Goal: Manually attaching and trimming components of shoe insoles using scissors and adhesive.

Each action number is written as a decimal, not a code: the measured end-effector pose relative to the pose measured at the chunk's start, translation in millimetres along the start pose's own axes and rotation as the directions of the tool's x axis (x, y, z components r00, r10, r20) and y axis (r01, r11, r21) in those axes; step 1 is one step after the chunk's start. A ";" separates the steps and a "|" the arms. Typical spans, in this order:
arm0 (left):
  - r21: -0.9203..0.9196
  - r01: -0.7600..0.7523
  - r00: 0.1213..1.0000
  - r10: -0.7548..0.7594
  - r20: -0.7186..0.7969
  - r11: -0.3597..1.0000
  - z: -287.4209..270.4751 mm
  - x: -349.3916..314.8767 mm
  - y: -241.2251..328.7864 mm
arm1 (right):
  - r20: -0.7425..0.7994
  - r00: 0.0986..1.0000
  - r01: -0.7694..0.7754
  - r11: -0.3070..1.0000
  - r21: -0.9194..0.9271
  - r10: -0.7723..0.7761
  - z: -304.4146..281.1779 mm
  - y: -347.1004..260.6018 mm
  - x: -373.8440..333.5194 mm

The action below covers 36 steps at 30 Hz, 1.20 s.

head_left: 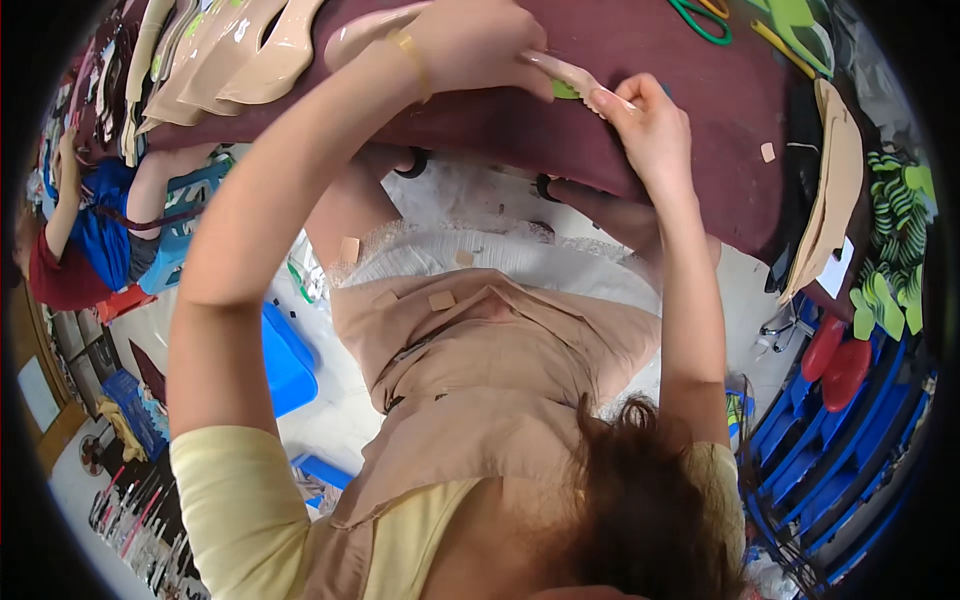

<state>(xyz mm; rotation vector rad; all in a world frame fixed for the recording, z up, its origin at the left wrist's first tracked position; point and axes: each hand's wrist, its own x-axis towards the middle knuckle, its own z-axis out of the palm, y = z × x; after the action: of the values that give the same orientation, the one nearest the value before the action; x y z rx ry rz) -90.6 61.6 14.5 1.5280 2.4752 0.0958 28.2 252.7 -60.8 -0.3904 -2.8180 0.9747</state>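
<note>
Your left hand (470,45) is closed over one end of a pale beige insole piece (565,72) at the top centre of the frame, on the maroon tabletop (700,110). Your right hand (645,125) pinches its other end with thumb and fingertips. A green bit shows under the piece between your hands. It looks mid-way: one piece in hand, roughly five finished-looking beige pieces (230,50) stacked at the upper left, and a heap of green ones (895,250) at the right edge, too jumbled to count

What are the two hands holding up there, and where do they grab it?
A beige insole: left hand grips one end, right hand pinches the other end.
</note>
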 end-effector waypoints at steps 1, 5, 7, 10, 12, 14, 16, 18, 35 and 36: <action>-0.009 0.019 0.996 -0.018 0.082 1.000 -1.3 6.4 6.5 | 0.001 1.000 0.004 0.999 0.041 -0.004 -0.5 -0.8 -1.7; -0.102 -0.120 0.989 0.128 0.076 0.987 14.3 21.0 0.0 | 0.158 0.987 -0.070 0.798 0.598 -0.031 -24.1 10.0 0.0; -0.231 -0.213 0.977 0.209 -0.040 0.949 20.2 -3.8 -0.6 | 0.168 0.982 -0.086 0.586 0.806 -0.087 -46.5 12.1 -13.8; -0.479 -0.277 0.954 0.177 -0.243 0.833 9.3 -38.6 25.2 | 0.125 0.966 -0.018 0.424 0.906 -0.226 -57.7 22.6 -31.9; -0.585 -0.245 0.939 0.038 -0.342 0.773 12.7 -59.6 33.8 | 0.085 0.956 0.003 0.300 0.954 -0.281 -38.5 10.0 -42.1; -0.701 -0.227 0.886 -0.156 -0.438 0.677 24.7 -78.3 41.4 | 0.060 0.955 -0.021 0.135 0.991 -0.291 -6.3 -2.4 -50.0; -0.771 -0.201 0.813 -0.336 -0.475 0.604 39.3 -89.8 52.4 | 0.074 0.972 -0.056 0.084 0.995 -0.225 18.5 -26.0 -63.3; -0.845 -0.194 0.733 -0.499 -0.462 0.499 51.5 -90.9 65.4 | 0.032 0.985 -0.028 0.026 0.999 -0.170 34.9 -50.8 -73.6; -0.969 -0.168 0.711 -0.703 0.006 -0.179 81.1 -77.6 73.5 | 0.587 0.804 -0.415 0.611 0.674 -0.102 3.7 -75.3 -27.2; -0.960 -0.140 0.736 -0.674 0.064 -0.244 83.9 -79.2 68.7 | 0.703 0.699 -0.414 0.727 0.547 -0.131 -4.6 -76.0 -11.5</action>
<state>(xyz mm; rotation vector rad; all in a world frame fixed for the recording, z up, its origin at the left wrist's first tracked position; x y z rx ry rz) 22.6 16.9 -42.3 -0.0332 1.6449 2.1019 25.0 194.5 -10.4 -0.1599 -2.6669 2.5651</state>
